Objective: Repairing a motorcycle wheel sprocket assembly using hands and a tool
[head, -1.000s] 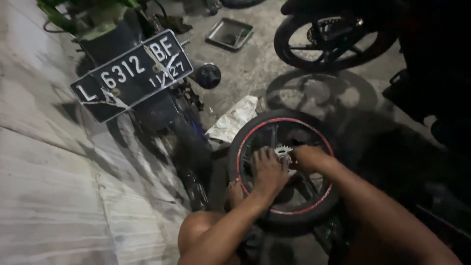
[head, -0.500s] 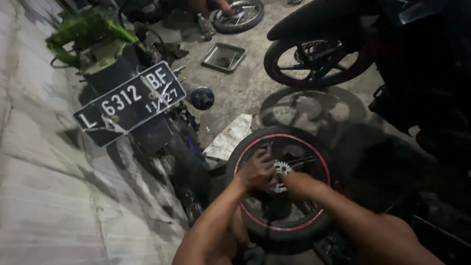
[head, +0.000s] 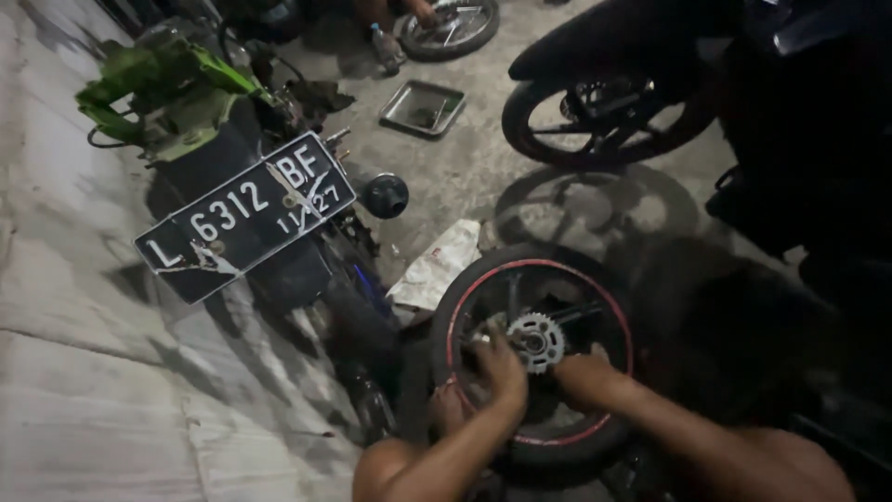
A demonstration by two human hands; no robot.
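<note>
Head view, dim light, concrete floor. A detached motorcycle wheel with black tyre and red rim stripe lies flat on the floor, sprocket side up. The toothed metal sprocket sits at its hub.

Left hand: resting on the wheel just to the left of the sprocket, fingers curled down onto the hub area. Whether it grips a part or only presses there cannot be told; the fingertips are in shadow. Forearm runs down toward the bottom edge of the view.

Right hand: on the wheel just right of and below the sprocket, knuckles up, fingers bent against the hub. No tool can be made out in it; a firm grasp versus mere contact cannot be told.

Surroundings, relative to the hands:
- Just beyond the left hand, touching the tyre's far-left edge: a crumpled white paper or bag.
- Further left: the rear of a stripped motorcycle with a cracked black number plate tilted up, and green bodywork beyond it.
- Near the plate's right end: a small dark round cap-like part.
- Well beyond the hands: a shallow metal tray on the floor.
- Beyond the right hand: a second motorcycle's wheel, upright, still mounted on a dark machine.
- At the far top: another loose wheel.
</note>
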